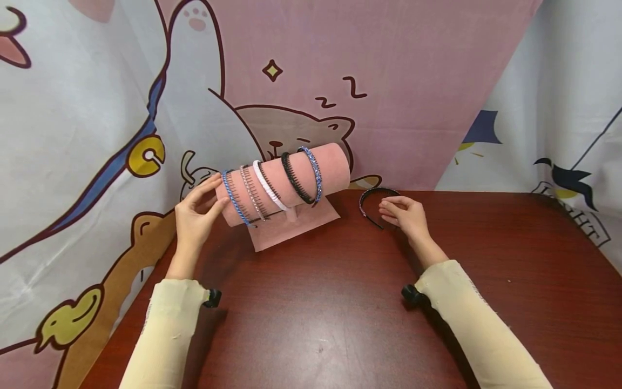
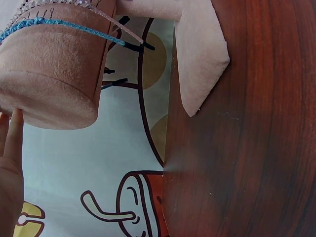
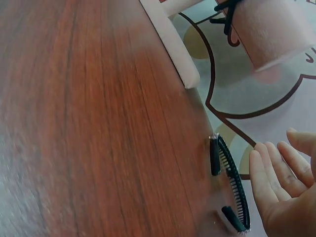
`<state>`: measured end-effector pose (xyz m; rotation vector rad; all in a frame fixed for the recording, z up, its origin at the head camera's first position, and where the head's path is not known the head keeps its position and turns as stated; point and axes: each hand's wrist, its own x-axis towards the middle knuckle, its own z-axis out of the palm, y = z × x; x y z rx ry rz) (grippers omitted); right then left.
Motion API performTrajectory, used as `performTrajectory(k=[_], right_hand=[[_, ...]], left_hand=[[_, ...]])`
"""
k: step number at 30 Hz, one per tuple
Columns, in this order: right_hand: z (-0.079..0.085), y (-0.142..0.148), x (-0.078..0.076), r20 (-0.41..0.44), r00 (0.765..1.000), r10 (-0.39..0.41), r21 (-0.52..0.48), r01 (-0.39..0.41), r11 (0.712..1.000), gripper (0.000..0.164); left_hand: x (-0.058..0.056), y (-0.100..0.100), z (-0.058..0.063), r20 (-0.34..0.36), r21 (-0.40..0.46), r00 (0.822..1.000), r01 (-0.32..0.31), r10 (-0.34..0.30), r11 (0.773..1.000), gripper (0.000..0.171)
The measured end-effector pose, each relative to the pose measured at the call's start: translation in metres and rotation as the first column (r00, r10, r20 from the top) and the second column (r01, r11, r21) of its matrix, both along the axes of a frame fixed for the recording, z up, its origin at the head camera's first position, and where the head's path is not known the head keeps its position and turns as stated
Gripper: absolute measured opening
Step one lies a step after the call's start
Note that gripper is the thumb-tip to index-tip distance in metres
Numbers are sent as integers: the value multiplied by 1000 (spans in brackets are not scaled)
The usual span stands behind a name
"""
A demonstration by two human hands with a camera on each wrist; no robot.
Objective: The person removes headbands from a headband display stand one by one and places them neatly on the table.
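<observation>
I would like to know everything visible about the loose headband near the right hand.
The loose headband is a dark, open curve, perhaps plastic, with comb-like teeth inside and small sparkles along its outer edge. It rests on the table, right of the pink stand. The right hand is beside it, apparently without touching.

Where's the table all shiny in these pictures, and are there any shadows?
Head view: pale glare low in the middle of the table, with dark shadows along the inner sides of both sleeves; right wrist view: a whitish sheen at the table's lower left; left wrist view: a softer reddish sheen toward the right.
</observation>
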<state>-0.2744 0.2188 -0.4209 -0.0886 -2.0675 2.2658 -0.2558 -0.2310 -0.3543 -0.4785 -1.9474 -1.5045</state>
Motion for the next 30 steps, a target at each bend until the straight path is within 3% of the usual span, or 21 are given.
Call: performTrajectory(k=[8, 21, 30], right_hand=[[1, -13, 1, -46, 999, 19, 83, -16, 996, 40], [13, -40, 4, -101, 993, 55, 122, -43, 992, 36], [20, -61, 2, -133, 989, 60, 232, -28, 972, 33]], left_hand=[[2, 1, 2, 3, 0, 1000, -2, 2, 1000, 38], [-4, -2, -2, -1, 7, 1000, 2, -2, 1000, 39], [-3, -2, -2, 5, 5, 1000, -2, 2, 1000, 39]])
